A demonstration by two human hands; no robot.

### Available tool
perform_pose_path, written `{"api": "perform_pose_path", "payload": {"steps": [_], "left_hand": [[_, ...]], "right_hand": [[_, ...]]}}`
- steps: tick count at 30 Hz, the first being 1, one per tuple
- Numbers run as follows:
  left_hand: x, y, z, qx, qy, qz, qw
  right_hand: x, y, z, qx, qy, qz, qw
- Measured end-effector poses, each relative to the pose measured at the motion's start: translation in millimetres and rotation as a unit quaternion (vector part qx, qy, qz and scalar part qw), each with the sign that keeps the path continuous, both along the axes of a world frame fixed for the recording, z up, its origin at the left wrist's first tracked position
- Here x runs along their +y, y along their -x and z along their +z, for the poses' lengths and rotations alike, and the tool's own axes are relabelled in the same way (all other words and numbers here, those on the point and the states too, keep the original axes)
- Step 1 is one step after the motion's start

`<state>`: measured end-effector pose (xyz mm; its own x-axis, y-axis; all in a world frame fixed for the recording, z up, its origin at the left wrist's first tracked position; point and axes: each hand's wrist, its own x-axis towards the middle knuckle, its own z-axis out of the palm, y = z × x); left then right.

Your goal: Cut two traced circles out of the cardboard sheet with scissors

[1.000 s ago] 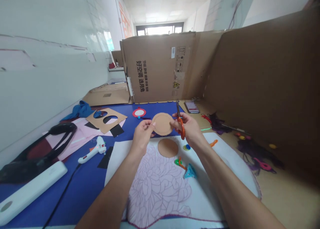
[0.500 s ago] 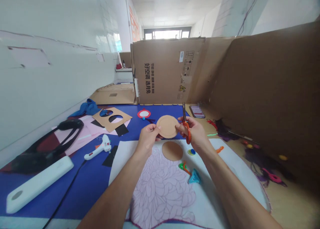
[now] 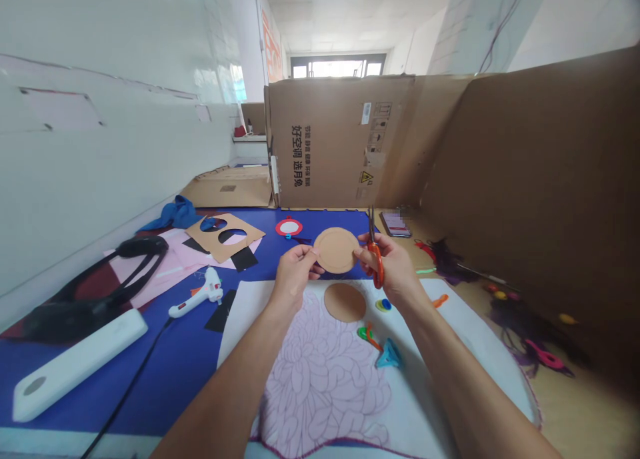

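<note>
Between my two hands a round cardboard disc (image 3: 336, 251) is held up, with a smaller circle drawn or scored inside its rim. My left hand (image 3: 295, 272) pinches its left edge between thumb and fingers. At the right edge, the thumb of my right hand (image 3: 393, 264) presses on the disc. Orange-handled scissors (image 3: 376, 262) hang in that same hand, blades pointing up and away. Below lies a second brown cardboard disc (image 3: 345, 303) on a white cloth (image 3: 310, 379) with a purple flower print. Small blue-and-yellow, green and light-blue pieces (image 3: 389, 353) rest beside it.
A glue gun (image 3: 197, 295), a long white bar (image 3: 77, 369) and black straps lie left. A cardboard sheet with round holes (image 3: 225, 252) is behind them, near a small red-rimmed round piece (image 3: 289, 227). A phone (image 3: 395, 223) lies far right. Tall cardboard (image 3: 330, 152) walls the back.
The disc and both hands have shifted very slightly upward in view, with the grip unchanged. The scissors stay in the right hand. The camera view has moved a little.
</note>
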<state>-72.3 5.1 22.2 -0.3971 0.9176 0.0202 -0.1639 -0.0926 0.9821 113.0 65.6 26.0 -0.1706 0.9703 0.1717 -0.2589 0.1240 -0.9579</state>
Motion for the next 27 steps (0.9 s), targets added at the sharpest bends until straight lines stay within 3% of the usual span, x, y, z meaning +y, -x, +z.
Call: {"api": "perform_pose_path", "payload": {"steps": [13, 27], "left_hand": [[0.2, -0.3, -3.2, 0.008, 0.008, -0.029, 1.000], [1.0, 2.5, -2.2, 0.022, 0.000, -0.015, 1.000]], "right_hand": [[-1.2, -0.8, 4.3, 0.007, -0.001, -0.008, 1.000], [-0.9, -0.6, 3.3, 0.000, -0.007, -0.001, 1.000]]}}
